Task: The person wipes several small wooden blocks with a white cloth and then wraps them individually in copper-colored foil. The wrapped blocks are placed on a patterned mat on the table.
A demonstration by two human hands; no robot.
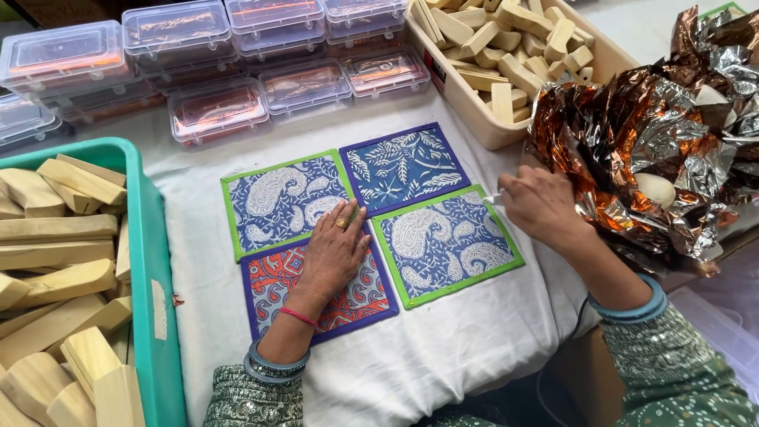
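While four printed fabric mats lay in a two-by-two block on the white cloth-covered table (pixel 443 348), the left hand (pixel 336 251) rested flat and spread on the orange-and-blue patterned mat with the purple border (pixel 277 292), fingers pointing away from the person and reaching the seam where it met the green-bordered blue paisley mat (pixel 277 202) behind it. That orange mat lay directly under the left hand, its long axis running across the table, left to right. The right hand (pixel 541 207) was well apart from it, curled loosely at the far right corner of the second green-bordered paisley mat (pixel 447 245), pinching a small pale object too small to identify, just beside the crumpled copper-and-silver foil wrapping (pixel 656 134). A purple-bordered blue leaf-print mat (pixel 403 168) completed the block. So the left hand was plainly nearer the orange mat; the right sat nearer the foil.
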